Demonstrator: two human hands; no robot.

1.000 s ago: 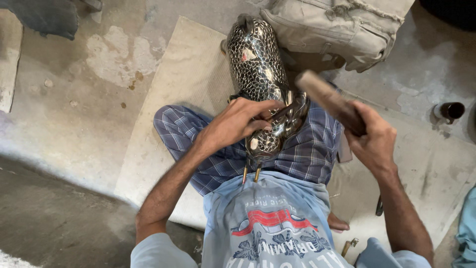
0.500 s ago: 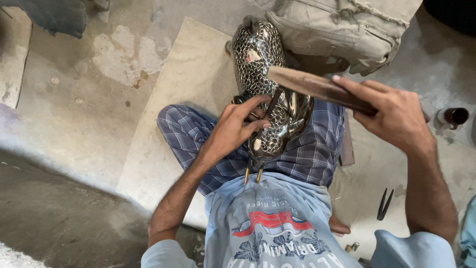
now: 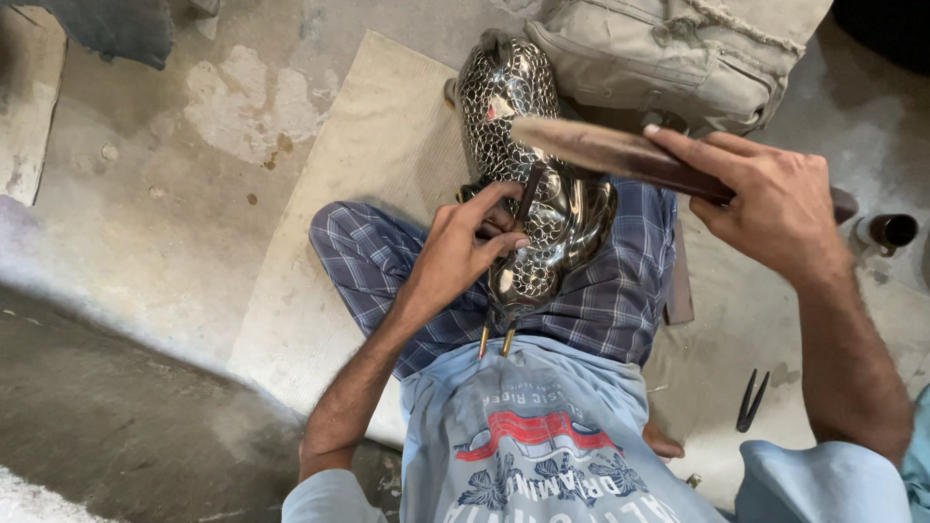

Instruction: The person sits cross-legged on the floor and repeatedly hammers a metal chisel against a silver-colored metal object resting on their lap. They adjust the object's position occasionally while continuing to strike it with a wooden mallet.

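Thin dark punch [image 3: 529,192] pinched upright in left hand [image 3: 455,254] on shiny scaled metal figure [image 3: 528,179]; right hand [image 3: 775,208] clenched around brown wooden mallet [image 3: 620,155], lengthwise above.

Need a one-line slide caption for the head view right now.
Left hand steadies a chisel on a scaled metal figure; right hand holds a wooden mallet.
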